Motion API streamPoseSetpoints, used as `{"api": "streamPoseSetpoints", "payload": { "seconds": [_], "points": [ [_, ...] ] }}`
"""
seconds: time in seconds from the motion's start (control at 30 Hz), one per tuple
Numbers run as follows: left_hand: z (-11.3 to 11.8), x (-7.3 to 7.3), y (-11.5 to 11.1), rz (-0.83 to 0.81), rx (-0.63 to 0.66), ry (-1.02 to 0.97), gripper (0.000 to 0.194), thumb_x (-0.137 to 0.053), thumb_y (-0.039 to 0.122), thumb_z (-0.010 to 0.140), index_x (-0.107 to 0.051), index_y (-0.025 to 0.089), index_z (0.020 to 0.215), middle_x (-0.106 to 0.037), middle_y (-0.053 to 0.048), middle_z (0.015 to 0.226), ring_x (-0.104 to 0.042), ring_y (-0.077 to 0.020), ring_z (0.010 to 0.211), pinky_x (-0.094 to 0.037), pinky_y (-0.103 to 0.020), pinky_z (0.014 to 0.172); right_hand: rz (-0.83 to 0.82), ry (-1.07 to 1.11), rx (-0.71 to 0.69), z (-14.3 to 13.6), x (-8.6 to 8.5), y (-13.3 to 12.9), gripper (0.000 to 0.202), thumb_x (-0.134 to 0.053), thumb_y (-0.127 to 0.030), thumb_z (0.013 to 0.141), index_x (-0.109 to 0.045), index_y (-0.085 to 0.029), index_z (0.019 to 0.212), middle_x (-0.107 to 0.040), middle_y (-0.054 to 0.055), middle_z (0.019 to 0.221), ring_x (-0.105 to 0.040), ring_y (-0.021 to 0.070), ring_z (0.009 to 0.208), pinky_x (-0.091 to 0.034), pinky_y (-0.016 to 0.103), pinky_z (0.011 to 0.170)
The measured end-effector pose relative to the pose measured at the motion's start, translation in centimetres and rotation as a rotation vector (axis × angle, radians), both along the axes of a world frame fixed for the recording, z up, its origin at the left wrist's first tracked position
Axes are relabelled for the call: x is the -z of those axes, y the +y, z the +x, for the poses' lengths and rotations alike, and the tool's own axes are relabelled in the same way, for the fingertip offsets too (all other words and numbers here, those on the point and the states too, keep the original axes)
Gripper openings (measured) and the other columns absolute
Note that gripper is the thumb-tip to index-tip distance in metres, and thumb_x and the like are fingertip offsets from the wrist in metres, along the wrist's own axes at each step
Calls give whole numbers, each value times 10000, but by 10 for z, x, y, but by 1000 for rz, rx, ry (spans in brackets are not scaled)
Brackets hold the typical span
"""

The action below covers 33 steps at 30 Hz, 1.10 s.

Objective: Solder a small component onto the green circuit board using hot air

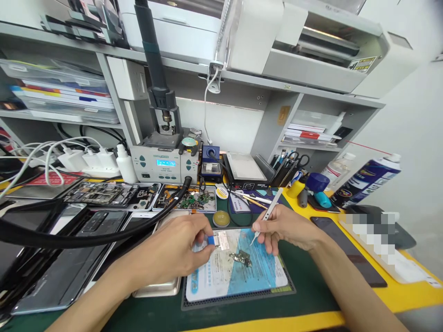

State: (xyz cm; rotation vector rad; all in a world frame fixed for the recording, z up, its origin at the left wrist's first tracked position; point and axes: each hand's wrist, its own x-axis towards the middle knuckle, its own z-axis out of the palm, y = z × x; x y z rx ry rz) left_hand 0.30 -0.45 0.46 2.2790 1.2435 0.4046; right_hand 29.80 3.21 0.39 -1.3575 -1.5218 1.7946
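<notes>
My left hand (188,244) pinches a small flat silvery piece with a blue end (212,240) between thumb and fingers. It hovers over the left part of a white and blue work mat (221,281). A pair of pale slim tweezers (272,206) is held in my right hand (280,226) like a pen, fine tip pointing down at the mat. Below and between both hands lies a small phone circuit board (241,258). The tweezers' tip is apart from the board and from the silvery piece. Exactly what the silvery piece is cannot be made out.
Behind the mat sits a small round tin (221,218). A thick black hose (104,237) from the hot air station (164,163) crosses the left side over several phones (76,258). A metal tray (159,287) is under my left forearm; a dark phone (349,251) lies right.
</notes>
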Motion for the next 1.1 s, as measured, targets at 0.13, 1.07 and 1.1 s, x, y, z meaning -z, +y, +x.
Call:
{"api": "streamPoseSetpoints", "payload": {
  "seconds": [0.13,1.07,1.1],
  "points": [
    [0,-1,0,-8,0,8,183,-548,409,896,-571,232,852,-600,15,804,-505,-169,713,-348,-302,635,3,7,-12,1,-1,0,352,-911,-390,696,-760,-73,708,-751,83,611,-708,161,474,-605,215,425],
    [-1,-2,-4,-3,-19,-21,142,-567,374,874,-583,234,868,-598,18,808,-506,-175,723,-330,-302,645,710,-319,86,-4,-31,-46,181,-754,-377,893,-805,-213,838,-780,54,745,-728,184,635,-601,246,573],
    [-1,-2,-4,1,-22,-27,132,-572,367,867,-584,235,862,-600,20,808,-508,-174,720,-330,-300,643,932,-403,44,-3,-32,-56,136,-729,-337,917,-817,-238,884,-803,59,820,-752,204,705,-617,267,655]
  ]
}}
